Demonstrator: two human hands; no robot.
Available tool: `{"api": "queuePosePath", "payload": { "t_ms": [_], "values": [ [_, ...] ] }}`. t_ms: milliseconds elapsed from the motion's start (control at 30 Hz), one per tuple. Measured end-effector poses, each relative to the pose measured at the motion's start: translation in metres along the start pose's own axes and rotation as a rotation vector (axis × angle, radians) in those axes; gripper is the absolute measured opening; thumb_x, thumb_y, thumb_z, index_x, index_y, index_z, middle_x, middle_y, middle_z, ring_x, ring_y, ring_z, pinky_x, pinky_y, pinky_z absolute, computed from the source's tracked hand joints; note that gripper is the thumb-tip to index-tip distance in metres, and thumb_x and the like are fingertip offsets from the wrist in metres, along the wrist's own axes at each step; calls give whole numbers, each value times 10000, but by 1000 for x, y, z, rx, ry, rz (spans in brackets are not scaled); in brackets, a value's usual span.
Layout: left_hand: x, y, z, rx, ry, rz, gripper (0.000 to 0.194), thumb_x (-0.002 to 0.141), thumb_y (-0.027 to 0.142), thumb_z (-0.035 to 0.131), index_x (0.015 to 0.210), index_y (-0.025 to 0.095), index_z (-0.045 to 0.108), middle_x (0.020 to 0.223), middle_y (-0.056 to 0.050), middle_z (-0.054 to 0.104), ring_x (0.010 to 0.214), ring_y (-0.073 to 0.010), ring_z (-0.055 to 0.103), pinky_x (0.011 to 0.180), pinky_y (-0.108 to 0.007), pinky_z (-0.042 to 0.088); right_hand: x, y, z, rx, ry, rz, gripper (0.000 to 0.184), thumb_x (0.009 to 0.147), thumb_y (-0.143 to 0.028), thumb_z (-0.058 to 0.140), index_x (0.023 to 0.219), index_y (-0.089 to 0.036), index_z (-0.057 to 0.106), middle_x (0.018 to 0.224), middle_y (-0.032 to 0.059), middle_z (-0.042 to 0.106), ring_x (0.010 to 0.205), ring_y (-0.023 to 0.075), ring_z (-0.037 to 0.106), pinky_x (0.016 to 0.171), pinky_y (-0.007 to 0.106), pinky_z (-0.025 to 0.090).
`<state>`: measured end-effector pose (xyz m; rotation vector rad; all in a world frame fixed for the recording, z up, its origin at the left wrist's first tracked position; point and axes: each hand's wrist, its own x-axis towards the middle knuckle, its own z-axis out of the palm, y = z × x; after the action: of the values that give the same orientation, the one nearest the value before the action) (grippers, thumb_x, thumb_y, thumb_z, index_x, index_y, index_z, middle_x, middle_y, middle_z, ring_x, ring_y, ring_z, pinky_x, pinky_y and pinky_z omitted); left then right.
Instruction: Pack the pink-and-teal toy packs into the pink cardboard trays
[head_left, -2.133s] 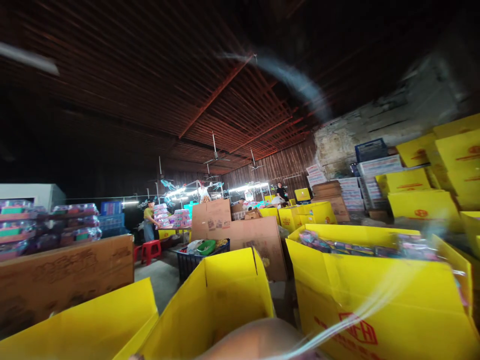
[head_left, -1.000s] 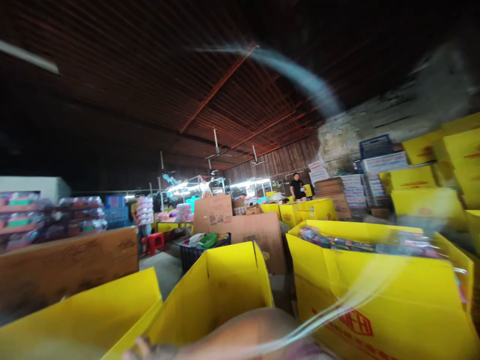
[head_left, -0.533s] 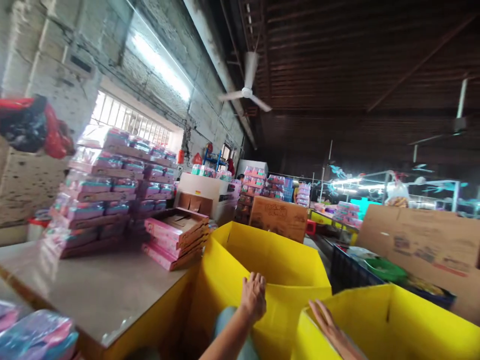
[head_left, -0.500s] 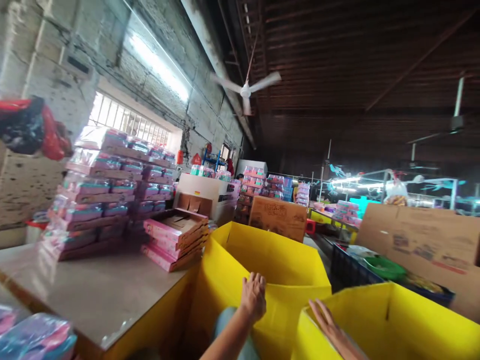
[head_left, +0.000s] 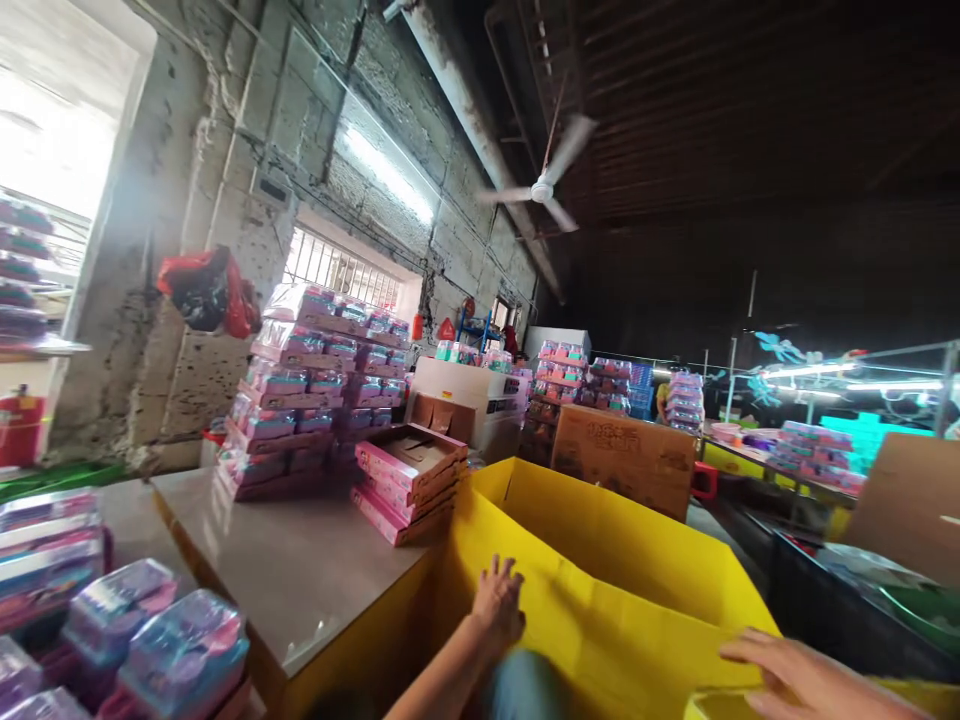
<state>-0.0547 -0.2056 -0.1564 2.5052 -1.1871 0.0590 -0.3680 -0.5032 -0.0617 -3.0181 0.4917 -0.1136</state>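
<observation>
My left hand [head_left: 498, 602] is in front of the near wall of a tall yellow bin [head_left: 585, 610], fingers spread and holding nothing. Whether its fingertips touch that wall I cannot tell. My right hand [head_left: 796, 668] is stretched out at the lower right, slightly blurred, above the corner of a second yellow bin [head_left: 720, 702]. Nothing shows in its fingers. Left of the first bin, a small stack of pink cardboard trays [head_left: 409, 480] lies on the grey tabletop [head_left: 315, 570].
Clear-wrapped pink and blue packs [head_left: 184, 650] sit at the lower left. Tall stacks of packed trays [head_left: 292, 390] stand along the wall. A brown carton [head_left: 626, 455] is behind the first bin. At right is a dark crate [head_left: 817, 590] with a green basin [head_left: 922, 612]. A person [head_left: 662, 400] stands far back.
The view has swung left, bringing more packs and a doorway in. My left hand has come off the bin's rim. My right hand has lifted from the second bin's edge.
</observation>
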Motion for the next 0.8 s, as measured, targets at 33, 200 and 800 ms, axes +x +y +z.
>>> {"api": "queuePosePath", "payload": {
  "t_ms": [33, 200, 800],
  "values": [
    [-1, -20, -6, 23, 8, -68, 670, 730, 396, 631, 1377, 239, 558, 1589, -76, 342, 1487, -347, 207, 1142, -512, 331, 7, -20, -15, -14, -7, -28, 492, 863, -545, 466, 1315, -450, 634, 1474, 53, 520, 1401, 248, 443, 1188, 371, 345],
    [-10, -111, -25, 84, 82, -390, 463, 806, 264, 569, 1263, 203, 618, 1480, -144, 443, 1397, -379, 338, 1041, -526, 402, 72, -119, -57, -161, 21, -208, 511, 873, -335, 497, 1365, -269, 621, 1385, 124, 589, 1310, 286, 541, 1136, 407, 395],
    [-10, -221, -21, 33, 199, -709, 427, 966, 330, 394, 1320, 204, 597, 1487, -101, 460, 1367, -304, 388, 1002, -385, 431, 187, -139, 62, -117, -141, -227, 775, 757, -373, 650, 1445, -54, 491, 1243, 266, 645, 1153, 420, 623, 1011, 497, 482]
  ]
}}
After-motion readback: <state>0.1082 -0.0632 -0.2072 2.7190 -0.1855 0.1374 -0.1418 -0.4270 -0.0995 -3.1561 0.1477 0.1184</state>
